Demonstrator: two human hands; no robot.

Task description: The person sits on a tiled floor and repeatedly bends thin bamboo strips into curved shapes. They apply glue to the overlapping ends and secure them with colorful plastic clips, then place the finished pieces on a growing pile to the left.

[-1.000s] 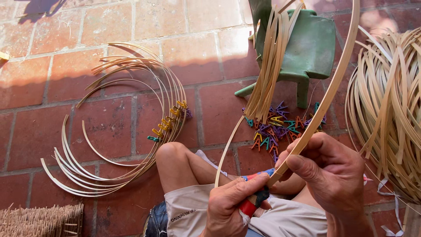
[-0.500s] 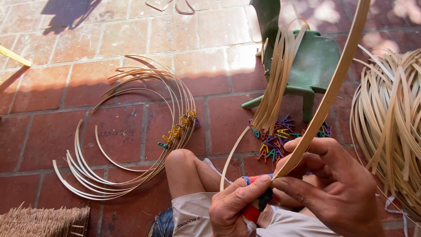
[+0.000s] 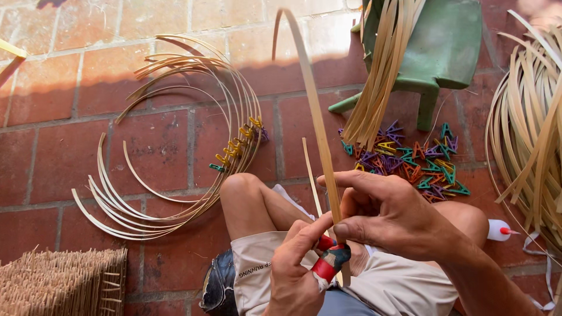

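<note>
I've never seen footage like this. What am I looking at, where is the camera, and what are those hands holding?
There is no machine here: a person sits over a red brick floor, and the camera is worn on their head, looking down at their knees and hands. The right hand pinches a long thin pale bamboo strip that rises and curves over at the top. The left hand holds a small tool with a red-taped handle against the strip's lower end. On the floor lie a fan of curved bamboo strips, a pile of small coloured plastic clips, a green plastic stool and a woven straw mat.
</note>
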